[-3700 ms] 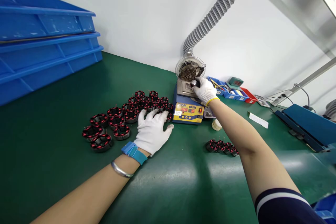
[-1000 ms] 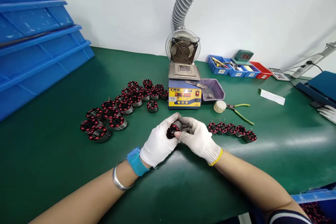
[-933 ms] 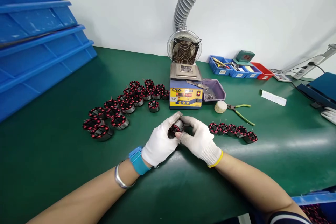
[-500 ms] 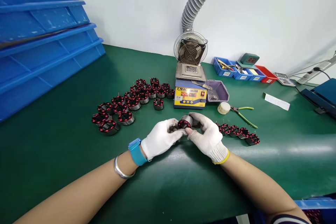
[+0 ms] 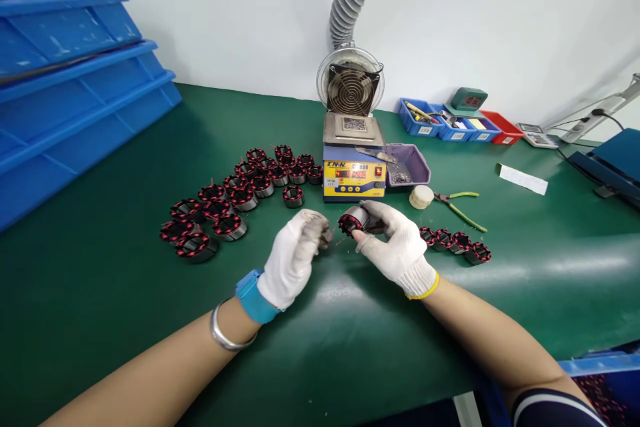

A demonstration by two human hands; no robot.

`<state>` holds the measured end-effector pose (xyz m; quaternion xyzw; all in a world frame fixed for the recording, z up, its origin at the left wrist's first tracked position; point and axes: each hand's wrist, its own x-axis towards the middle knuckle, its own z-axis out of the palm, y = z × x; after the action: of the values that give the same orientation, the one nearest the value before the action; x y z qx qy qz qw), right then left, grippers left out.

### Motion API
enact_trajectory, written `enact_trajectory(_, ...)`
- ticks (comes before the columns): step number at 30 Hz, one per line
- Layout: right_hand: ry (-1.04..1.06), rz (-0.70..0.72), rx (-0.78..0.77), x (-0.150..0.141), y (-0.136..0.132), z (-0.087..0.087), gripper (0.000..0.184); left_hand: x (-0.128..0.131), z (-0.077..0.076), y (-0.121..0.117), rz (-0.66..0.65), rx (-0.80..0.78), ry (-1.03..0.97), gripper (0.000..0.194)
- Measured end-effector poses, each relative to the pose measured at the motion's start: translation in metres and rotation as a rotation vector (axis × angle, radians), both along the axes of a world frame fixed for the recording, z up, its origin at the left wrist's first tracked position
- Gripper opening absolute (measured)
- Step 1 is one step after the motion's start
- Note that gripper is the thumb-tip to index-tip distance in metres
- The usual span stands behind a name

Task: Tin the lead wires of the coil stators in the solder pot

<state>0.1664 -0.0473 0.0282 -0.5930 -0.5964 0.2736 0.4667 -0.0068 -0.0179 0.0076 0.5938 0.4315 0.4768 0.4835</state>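
My right hand (image 5: 395, 247), in a white glove, grips a small round stator coil (image 5: 351, 221) with red windings, held on its side just above the green mat. My left hand (image 5: 293, 257), also gloved, is curled a short way to the left of the coil, its fingertips pinched together; what they pinch is too small to make out. A cluster of several like coils (image 5: 240, 197) lies to the left. A row of several more coils (image 5: 457, 243) lies to the right of my right hand.
A yellow and blue solder pot (image 5: 354, 170) with a fan (image 5: 350, 87) and grey hose stands behind my hands. Beside it are a purple tray (image 5: 407, 163), a tape roll (image 5: 421, 197) and green pliers (image 5: 457, 203). Blue crates (image 5: 75, 93) are stacked at left.
My right hand brought a coil from the solder pot down to the mat, where both hands held it. Now my left hand has drawn away to the left; the right alone holds it.
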Motion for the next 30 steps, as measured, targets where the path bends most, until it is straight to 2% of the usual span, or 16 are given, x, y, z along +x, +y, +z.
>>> enact_trajectory(4,0.017,0.058,-0.013,-0.003,0.0,-0.002,0.047,0.003,0.014,-0.005,0.001,0.056,0.14,0.032)
enact_trajectory(7,0.081,0.033,-0.036,-0.001,0.003,-0.003,0.047,-0.005,0.021,-0.004,0.073,0.058,0.017,0.028)
enact_trajectory(10,0.159,0.04,-0.029,0.001,0.006,-0.002,0.047,-0.011,0.019,0.001,0.173,0.052,-0.078,0.025)
enact_trajectory(14,0.129,0.045,-0.031,0.0,0.003,0.002,0.047,-0.005,0.01,0.0,-0.043,0.067,0.096,0.019)
enact_trajectory(17,0.109,0.057,-0.034,-0.001,0.002,0.002,0.047,-0.002,0.005,-0.007,-0.106,0.112,0.208,0.011)
enact_trajectory(20,0.15,0.051,-0.053,0.0,0.003,0.003,0.043,-0.008,0.004,-0.015,-0.184,0.248,0.187,0.009)
enact_trajectory(22,0.214,0.038,-0.076,0.001,0.005,0.006,0.042,-0.014,0.005,-0.018,-0.129,0.294,0.08,0.008)
enact_trajectory(25,0.303,0.043,-0.087,0.001,0.006,0.013,0.039,-0.013,0.006,-0.018,0.049,0.244,-0.094,0.016)
enact_trajectory(28,0.319,0.066,-0.076,-0.001,0.006,0.015,0.036,-0.003,0.007,-0.015,-0.02,0.144,0.038,0.032)
enact_trajectory(30,0.298,0.084,-0.073,-0.002,0.004,0.013,0.038,0.002,0.006,-0.014,-0.081,0.128,0.192,0.024)
